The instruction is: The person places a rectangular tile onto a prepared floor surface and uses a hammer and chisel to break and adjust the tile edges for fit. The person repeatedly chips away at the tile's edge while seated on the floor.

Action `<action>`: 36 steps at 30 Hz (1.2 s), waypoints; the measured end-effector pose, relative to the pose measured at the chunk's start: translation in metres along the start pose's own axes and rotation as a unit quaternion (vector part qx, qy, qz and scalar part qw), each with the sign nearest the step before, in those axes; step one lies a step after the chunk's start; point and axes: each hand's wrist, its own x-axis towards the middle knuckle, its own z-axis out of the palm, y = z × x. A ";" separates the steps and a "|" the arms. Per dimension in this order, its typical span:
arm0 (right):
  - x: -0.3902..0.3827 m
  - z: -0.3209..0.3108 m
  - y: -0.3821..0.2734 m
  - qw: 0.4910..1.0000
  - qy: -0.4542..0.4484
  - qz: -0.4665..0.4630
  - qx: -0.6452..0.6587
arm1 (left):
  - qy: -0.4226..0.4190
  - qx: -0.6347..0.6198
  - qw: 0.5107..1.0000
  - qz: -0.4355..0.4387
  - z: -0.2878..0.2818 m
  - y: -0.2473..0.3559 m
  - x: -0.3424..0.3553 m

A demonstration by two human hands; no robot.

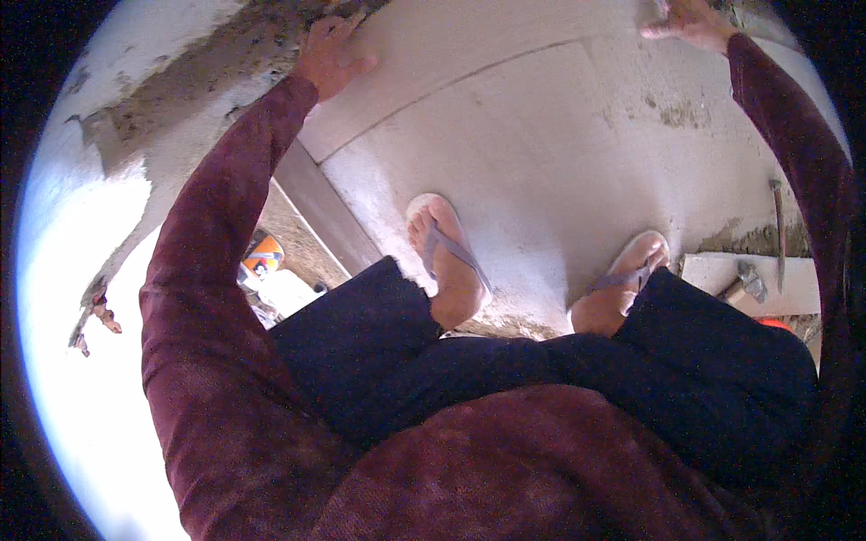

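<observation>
Both arms reach far forward over a large pale floor tile (487, 41), whose near edge forms a curved seam against the tile (505, 135) under my feet. At the far tile's left edge, beside rough dark mortar, my left hand (332, 59) rests with its thumb and fingers apart. My right hand (693, 27) is at the right side of that tile, near the top rim of the view, fingers spread and partly cut off. Neither hand shows anything grasped. My sandalled feet (446, 248) stand on the nearer tile.
To the right lie a long-handled hammer (779, 230) and another hammer-like tool (750, 284) on a pale board (704, 275). An orange and black object (262, 254) sits left of my knee. A rough plastered wall (117, 117) borders the left, with bright glare below it.
</observation>
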 end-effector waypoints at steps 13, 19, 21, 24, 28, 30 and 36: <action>0.027 0.034 0.082 0.991 -0.026 -0.054 0.118 | -0.169 -0.103 0.935 -0.293 -0.016 -0.020 -0.078; 0.027 0.036 0.071 0.998 -0.013 0.038 0.048 | -0.149 -0.089 0.950 -0.258 0.024 -0.036 -0.110; 0.020 0.031 0.069 0.999 0.038 -0.001 -0.004 | -0.155 -0.062 0.957 -0.236 0.018 -0.020 -0.100; 0.014 0.009 0.011 0.967 -0.046 -0.075 0.241 | -0.189 0.035 0.952 -0.237 0.008 0.003 -0.103; 0.010 0.019 0.031 0.986 0.036 -0.071 0.146 | -0.236 -0.032 0.939 -0.246 -0.010 0.021 -0.087; 0.014 0.017 0.034 0.989 0.032 -0.083 0.122 | -0.212 -0.019 0.947 -0.241 0.007 0.008 -0.102; 0.008 0.005 0.023 0.997 0.035 -0.062 0.016 | -0.205 -0.006 0.949 -0.241 0.013 0.003 -0.103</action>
